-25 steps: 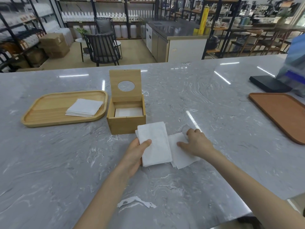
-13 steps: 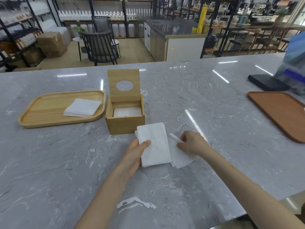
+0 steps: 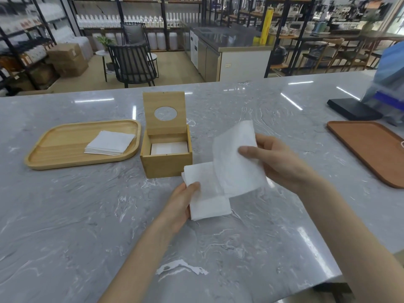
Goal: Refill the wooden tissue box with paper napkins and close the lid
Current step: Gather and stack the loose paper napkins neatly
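Note:
The wooden tissue box (image 3: 166, 165) stands on the marble counter with its lid (image 3: 164, 112) swung up; white napkins lie inside it. My left hand (image 3: 181, 204) pins a folded napkin (image 3: 205, 197) flat on the counter just in front of the box. My right hand (image 3: 275, 160) holds another white napkin (image 3: 237, 162) lifted off the counter, to the right of the box, its lower edge overlapping the folded one. A stack of spare napkins (image 3: 109, 142) rests on the light wooden tray (image 3: 54, 147) left of the box.
A brown tray (image 3: 371, 149) lies at the right edge, with a black flat object (image 3: 354, 109) and a blue-clad person's arm (image 3: 391, 68) behind it. The counter's near edge runs at the lower right. Chairs and shelves stand beyond the counter.
My right hand has picked the right-hand napkin up off the counter and raised it. My left hand stays on the folded napkin. The camera has tilted slightly.

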